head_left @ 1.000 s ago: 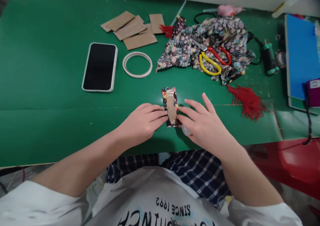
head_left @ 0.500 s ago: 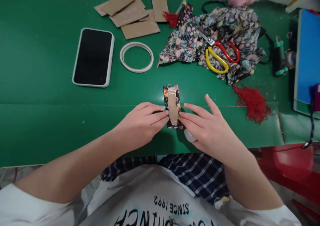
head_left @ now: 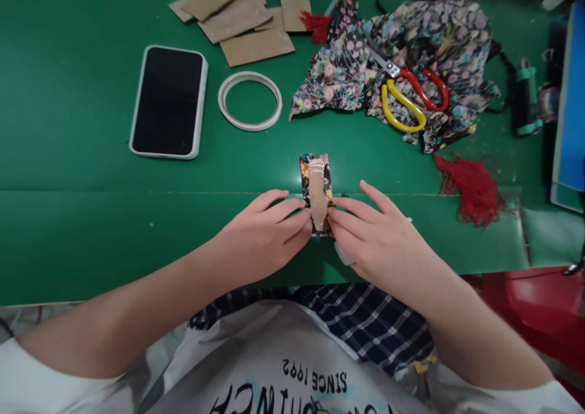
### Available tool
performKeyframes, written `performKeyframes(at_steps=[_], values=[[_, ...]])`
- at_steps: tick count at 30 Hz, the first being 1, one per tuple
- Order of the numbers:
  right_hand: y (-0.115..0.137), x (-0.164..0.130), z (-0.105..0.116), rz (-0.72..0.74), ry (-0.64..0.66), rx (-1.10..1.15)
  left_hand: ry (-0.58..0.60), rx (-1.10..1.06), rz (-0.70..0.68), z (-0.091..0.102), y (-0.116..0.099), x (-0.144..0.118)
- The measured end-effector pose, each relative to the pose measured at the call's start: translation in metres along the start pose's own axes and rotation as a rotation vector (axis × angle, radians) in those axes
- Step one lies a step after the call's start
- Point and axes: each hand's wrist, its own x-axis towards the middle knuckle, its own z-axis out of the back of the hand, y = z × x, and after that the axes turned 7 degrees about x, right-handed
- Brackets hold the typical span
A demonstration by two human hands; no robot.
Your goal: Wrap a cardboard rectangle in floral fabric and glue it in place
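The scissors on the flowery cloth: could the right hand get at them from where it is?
Probably yes. The right hand rests by the small fabric-wrapped piece, and only bare green table lies between it and the scissors, which sit uncovered on the floral cloth.

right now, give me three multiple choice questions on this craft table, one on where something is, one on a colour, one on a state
1. Where do the scissors lie?
A. on the phone
B. on the floral fabric
C. inside the tape ring

2. What colours are the scissor handles?
A. red and yellow
B. blue and white
C. both black

3. How do the hands meet the small fabric-wrapped piece?
A. only the left hand touches it
B. both hands hover well clear of it
C. fingertips of the left hand and right hand press its near end from either side

Answers: 1 B, the scissors rest on top of the crumpled floral cloth. 2 A, one loop is red, the other yellow. 3 C, fingers from both sides meet at the piece's lower end on the green table.
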Motion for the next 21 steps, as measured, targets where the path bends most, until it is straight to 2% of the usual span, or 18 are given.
performKeyframes(at_steps=[5, 8, 10, 14, 17, 21], values=[[-0.003, -0.002, 0.003, -0.03, -0.025, 0.036, 0.018, -0.06, 0.026, 0.003, -0.001, -0.004], [-0.01, -0.005, 0.007, -0.053, -0.083, 0.065, -0.02, -0.139, 0.059, 0.007, 0.007, -0.01], [-0.015, -0.006, 0.008, -0.052, -0.093, 0.06, -0.002, -0.139, 0.085, 0.008, 0.015, -0.013], [-0.022, -0.003, 0.004, -0.008, -0.03, 0.057, 0.014, -0.091, 0.033, 0.005, 0.026, -0.012], [-0.023, 0.0, 0.001, 0.014, -0.008, 0.05, 0.024, -0.086, -0.023, -0.001, 0.024, -0.007], [-0.022, 0.004, 0.002, 0.051, 0.013, 0.025, 0.051, -0.094, -0.015, -0.006, 0.019, -0.003]])
